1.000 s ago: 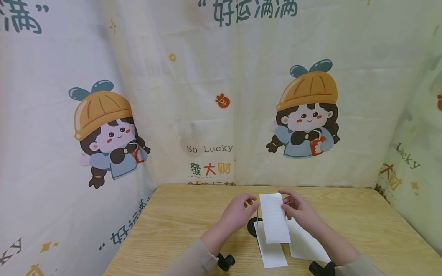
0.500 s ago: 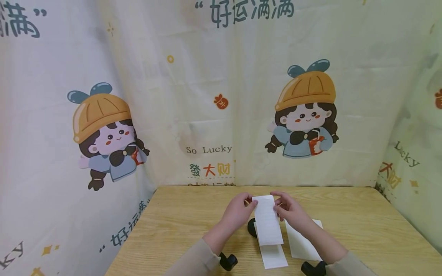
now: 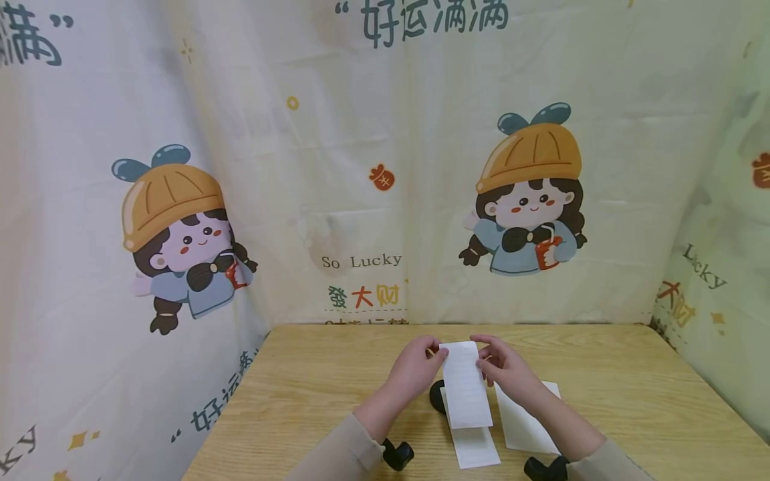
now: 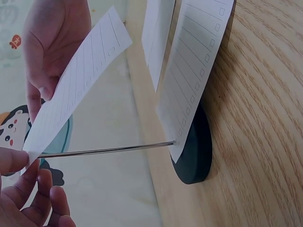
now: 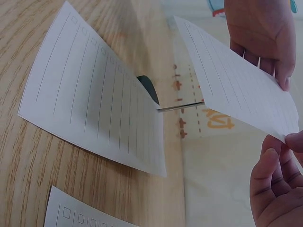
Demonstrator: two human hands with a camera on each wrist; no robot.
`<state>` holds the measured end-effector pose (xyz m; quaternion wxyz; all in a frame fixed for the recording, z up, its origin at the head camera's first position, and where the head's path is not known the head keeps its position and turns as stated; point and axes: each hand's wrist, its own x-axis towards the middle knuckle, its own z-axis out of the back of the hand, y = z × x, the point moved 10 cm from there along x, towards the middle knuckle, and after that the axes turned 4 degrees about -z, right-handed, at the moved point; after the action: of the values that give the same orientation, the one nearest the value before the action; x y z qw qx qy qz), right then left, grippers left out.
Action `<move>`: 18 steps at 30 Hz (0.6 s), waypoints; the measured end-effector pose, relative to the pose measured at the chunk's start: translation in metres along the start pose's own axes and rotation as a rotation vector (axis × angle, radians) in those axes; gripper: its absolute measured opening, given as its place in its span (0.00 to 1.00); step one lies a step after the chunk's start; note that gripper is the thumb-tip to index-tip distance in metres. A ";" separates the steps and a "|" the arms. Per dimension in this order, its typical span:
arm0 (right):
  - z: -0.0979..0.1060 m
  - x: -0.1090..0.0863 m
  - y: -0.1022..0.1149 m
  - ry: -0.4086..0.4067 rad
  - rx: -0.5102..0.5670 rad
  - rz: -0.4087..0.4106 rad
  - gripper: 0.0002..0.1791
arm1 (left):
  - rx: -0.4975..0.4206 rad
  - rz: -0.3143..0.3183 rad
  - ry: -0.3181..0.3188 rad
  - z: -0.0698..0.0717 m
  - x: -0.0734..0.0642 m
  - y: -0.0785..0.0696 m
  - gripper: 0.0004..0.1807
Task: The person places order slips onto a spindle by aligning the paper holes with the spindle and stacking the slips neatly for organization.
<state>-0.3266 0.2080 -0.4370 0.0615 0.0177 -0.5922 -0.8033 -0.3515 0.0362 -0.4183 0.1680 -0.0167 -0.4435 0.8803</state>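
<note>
A lined white paper slip (image 3: 467, 387) with small checkboxes hangs between my hands. My left hand (image 3: 414, 367) pinches its upper left corner; my right hand (image 3: 505, 366) pinches its right edge. In the left wrist view a thin metal spike (image 4: 109, 150) runs from a round black base (image 4: 201, 156) to the held corner, beside the left thumb. Whether its tip has pierced this slip, I cannot tell. A lower slip (image 4: 194, 75) lies at the spike's foot, the rod passing through near its corner. The held slip partly hides it in the head view.
More white slips (image 3: 523, 421) lie on the wooden table (image 3: 337, 361) to the right, partly behind the right forearm. A printed cloth backdrop (image 3: 361, 133) stands behind and at both sides. Black wrist mounts (image 3: 398, 455) show below each forearm.
The slip has moved left, over the spike, with the right hand. My left hand, earlier by the spike's tip, now pinches the slip's corner. Little differs over the last half second.
</note>
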 end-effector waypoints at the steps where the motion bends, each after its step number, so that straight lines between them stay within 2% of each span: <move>1: 0.000 0.000 -0.001 -0.003 -0.004 -0.007 0.26 | -0.003 0.000 -0.001 0.000 0.000 0.000 0.08; 5: 0.000 0.001 -0.004 -0.016 -0.013 -0.034 0.25 | -0.008 0.007 0.000 -0.001 0.000 0.001 0.08; 18: -0.001 0.001 0.000 -0.026 -0.007 -0.014 0.25 | -0.024 -0.033 -0.027 -0.001 0.003 0.001 0.07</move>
<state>-0.3270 0.2069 -0.4373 0.0481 0.0111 -0.5901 -0.8058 -0.3543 0.0378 -0.4193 0.1760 0.0006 -0.4565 0.8721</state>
